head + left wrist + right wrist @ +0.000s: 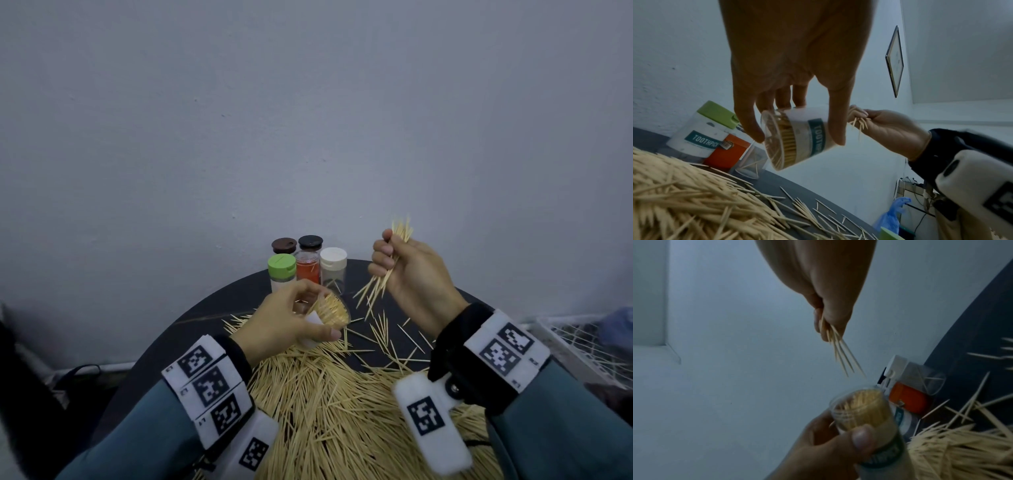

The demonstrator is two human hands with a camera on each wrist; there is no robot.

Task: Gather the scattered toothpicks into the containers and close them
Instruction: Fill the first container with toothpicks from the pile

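left hand (pixel 284 318) hides the jar (pixel 329 313) base; label cut off.

Teal-grey sleeves (pixel 144 421), black cuffs, white wristbands (pixel 209 387) with square black-and-white markers, white wrist-mounted camera pods (pixel 431 421)

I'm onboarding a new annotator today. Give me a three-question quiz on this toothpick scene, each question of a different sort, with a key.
1. True or false: the left hand holds an open container already packed with toothpicks.
2. Multiple choice: what does the right hand hold? A) a lid B) a bundle of toothpicks C) nothing
3. Fill in: the standing container nearest the left hand has a ___ lid.

Key:
1. True; its mouth is uncapped and full of toothpick ends.
2. B; the fingers curl round the bundle, raised above the table.
3. Green.
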